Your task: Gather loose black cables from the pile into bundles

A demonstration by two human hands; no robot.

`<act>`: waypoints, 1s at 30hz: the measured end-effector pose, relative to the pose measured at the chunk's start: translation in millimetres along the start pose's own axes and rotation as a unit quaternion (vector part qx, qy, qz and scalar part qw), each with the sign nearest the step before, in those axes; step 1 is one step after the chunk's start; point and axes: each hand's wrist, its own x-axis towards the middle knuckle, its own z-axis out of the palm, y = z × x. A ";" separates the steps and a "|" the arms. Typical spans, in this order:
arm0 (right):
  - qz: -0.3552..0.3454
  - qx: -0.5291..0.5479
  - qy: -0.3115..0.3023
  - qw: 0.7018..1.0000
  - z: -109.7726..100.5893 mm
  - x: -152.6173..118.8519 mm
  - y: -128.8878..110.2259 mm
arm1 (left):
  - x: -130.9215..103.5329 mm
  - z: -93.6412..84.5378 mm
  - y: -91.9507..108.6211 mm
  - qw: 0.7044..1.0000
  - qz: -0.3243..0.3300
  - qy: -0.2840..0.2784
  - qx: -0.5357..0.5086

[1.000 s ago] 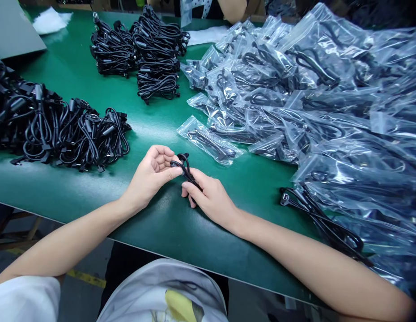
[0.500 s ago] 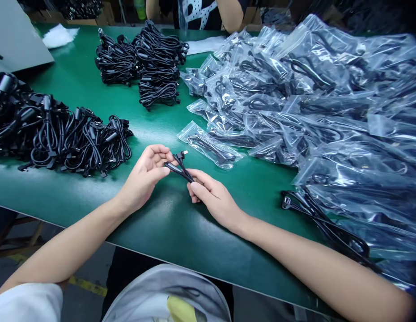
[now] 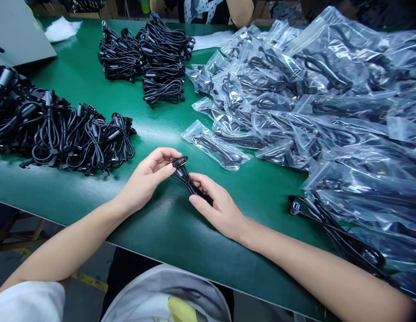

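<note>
A folded black cable (image 3: 186,179) with a plug at its upper end is between my hands, above the green table. My left hand (image 3: 156,172) pinches it close to the plug, thumb in front and fingers behind. Around the lower end of the bundle curls my right hand (image 3: 219,203), its thumb along the near side; its fingertips are partly hidden. Just beyond my hands lies a clear zip bag (image 3: 216,145) with a black cable inside.
Loose black cables (image 3: 60,129) are heaped at the left, with stacked cable bundles (image 3: 163,62) farther back. Bagged cables (image 3: 278,98) cover the right side. Unbagged cables (image 3: 332,223) lie near my right forearm. A person (image 3: 239,11) sits across the table (image 3: 154,232).
The cable has turned, so the end now facing up shows a different, wider plug. My left hand has closed on that end, and my right hand's grip has loosened somewhat.
</note>
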 end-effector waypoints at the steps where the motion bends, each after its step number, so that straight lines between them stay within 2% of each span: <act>1: 0.034 0.049 -0.026 0.998 -1.2 1.7 -1.2 | 0.3 -0.1 -0.3 1.000 -0.005 -0.002 0.001; 4: 0.119 0.215 -0.102 0.964 -3.6 7.3 -3.1 | 0.9 1.5 -1.0 1.000 -0.025 -0.016 0.003; 6: 0.148 0.295 -0.119 0.936 -3.8 10.5 -2.8 | 0.6 3.8 -1.1 0.999 -0.034 -0.018 0.002; 8: 0.163 0.341 -0.090 0.921 -3.1 12.8 -1.2 | -0.2 6.2 -1.0 0.999 -0.042 -0.009 -0.001; 11: 0.144 0.381 0.016 0.913 -2.3 15.0 2.7 | -1.2 8.3 -0.6 0.996 -0.077 -0.022 0.024; 13: 0.117 0.379 0.081 0.915 -2.9 15.9 5.7 | -1.3 9.1 0.0 0.986 -0.123 -0.090 0.064; 16: 0.091 0.330 0.136 0.930 -5.0 16.2 9.3 | -1.0 10.8 0.9 0.963 -0.178 -0.177 0.097; 21: 0.063 0.262 0.171 0.948 -6.2 15.5 12.1 | -2.7 13.8 0.5 0.959 -0.182 -0.163 0.145; 26: 0.043 0.281 0.179 0.942 -6.4 16.0 14.7 | -2.5 12.6 0.0 0.947 -0.217 -0.170 0.166; 30: 0.055 0.295 0.164 0.940 -8.7 16.9 15.1 | -0.7 10.6 0.8 0.949 -0.212 -0.188 0.141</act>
